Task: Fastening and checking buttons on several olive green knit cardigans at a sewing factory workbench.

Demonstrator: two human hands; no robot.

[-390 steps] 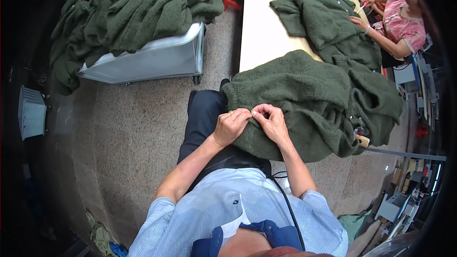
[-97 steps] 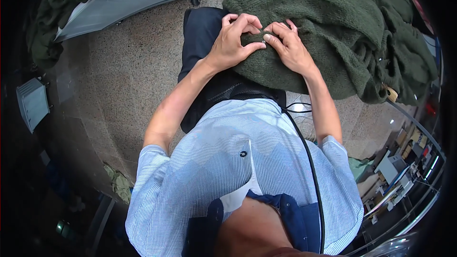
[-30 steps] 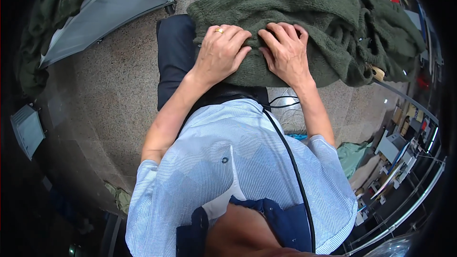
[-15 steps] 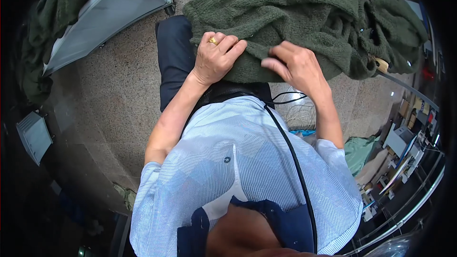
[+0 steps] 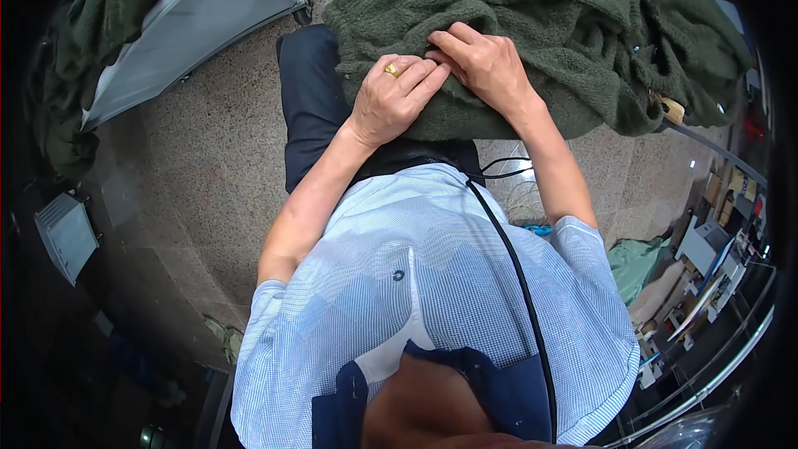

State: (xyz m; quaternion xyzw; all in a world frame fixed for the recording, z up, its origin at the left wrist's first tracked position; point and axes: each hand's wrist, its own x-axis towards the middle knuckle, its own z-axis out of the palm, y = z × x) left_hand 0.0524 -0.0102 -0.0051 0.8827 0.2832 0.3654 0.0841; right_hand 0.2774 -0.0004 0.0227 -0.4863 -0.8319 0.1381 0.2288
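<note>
**Both hands on the green knit**

The speckled stone floor [image 5: 208, 175] spreads under me. On my lap and over the desk edge lies the big dark green knitted garment [image 5: 532, 25], thick and rumpled. At my left a grey plastic-covered bin [image 5: 199, 17] stands, with more green knitwear [image 5: 108, 8] heaped on it. My left hand [image 5: 391, 100], with a gold ring [image 5: 391, 71], rests on the garment's near fold, its fingers pressed together on the cloth. My right hand [image 5: 486, 66] touches it, and its fingers pinch a small fold of the garment.
</note>
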